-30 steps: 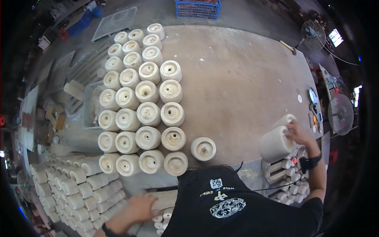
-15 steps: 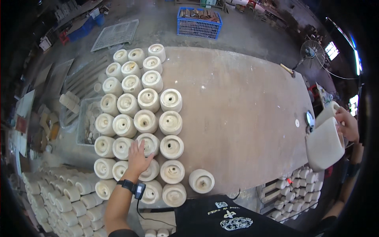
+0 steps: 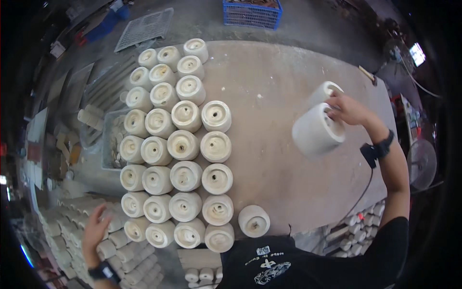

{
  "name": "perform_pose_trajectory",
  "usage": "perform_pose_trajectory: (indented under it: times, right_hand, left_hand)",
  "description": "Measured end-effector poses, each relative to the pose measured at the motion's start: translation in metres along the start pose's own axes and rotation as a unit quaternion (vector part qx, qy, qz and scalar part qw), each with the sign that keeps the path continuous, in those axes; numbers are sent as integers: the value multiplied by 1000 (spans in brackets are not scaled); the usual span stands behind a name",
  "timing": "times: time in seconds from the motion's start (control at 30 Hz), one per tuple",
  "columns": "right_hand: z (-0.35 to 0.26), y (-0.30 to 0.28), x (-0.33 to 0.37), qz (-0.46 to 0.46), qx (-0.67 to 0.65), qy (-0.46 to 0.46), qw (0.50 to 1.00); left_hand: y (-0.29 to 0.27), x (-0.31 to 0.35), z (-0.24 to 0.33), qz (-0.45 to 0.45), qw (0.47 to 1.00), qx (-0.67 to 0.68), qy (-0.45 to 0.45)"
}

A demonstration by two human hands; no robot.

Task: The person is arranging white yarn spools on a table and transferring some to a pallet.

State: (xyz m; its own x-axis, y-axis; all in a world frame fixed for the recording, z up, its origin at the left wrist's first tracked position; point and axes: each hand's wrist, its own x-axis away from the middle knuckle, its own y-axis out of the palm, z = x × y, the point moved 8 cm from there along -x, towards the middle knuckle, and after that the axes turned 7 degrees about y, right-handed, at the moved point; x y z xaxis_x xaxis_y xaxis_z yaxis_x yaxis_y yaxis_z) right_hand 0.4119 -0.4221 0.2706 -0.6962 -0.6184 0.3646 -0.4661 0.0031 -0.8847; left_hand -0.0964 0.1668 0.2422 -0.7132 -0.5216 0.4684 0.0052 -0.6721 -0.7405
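Observation:
Rows of off-white, cylindrical ceramic-looking pots [image 3: 185, 176] stand on the table, their recessed round faces with small central holes turned up. My right hand [image 3: 349, 109] is over the table's right half, closed on two such pots by their rims. The nearer held pot [image 3: 315, 132] is tilted; the farther held pot [image 3: 321, 92] is partly behind it and blurred. My left hand [image 3: 96, 226] is left of the rows with its fingers apart, holding nothing, above a stack of similar pots [image 3: 132, 253]. One lone pot [image 3: 254, 221] stands by the table's near edge.
The brown table [image 3: 269, 159] extends right of the rows. A grey bin [image 3: 109, 144] with pale pieces is on the left. Beyond the far edge is a blue crate [image 3: 252, 15]. More pots [image 3: 353, 236] are piled below at the right. A fan [image 3: 422, 164] stands right.
My right hand has brought the two pots from beyond the table's right edge leftward over the tabletop. My left hand has left the rows and moved left and nearer me. The view has shifted.

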Motion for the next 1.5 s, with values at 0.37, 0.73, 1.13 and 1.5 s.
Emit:
perform_pose_trajectory:
  times: [0.37,0.73,1.13,1.5]
  right_hand:
    - [64,200,-47,-14,156,80,984]
    - [36,257,98,59,84,98,990]
    - [-59,657,477,-187,-473,258,821]
    - [-177,548,544,-308,-666,244,634]
  left_hand:
    - [225,141,-39,-619,773,41,-129]
    - [343,237,-10,-639,735,125,-189]
    - [334,209,26,-623,781,4,-50]
    - [314,226,46,-603,796,-43,24]
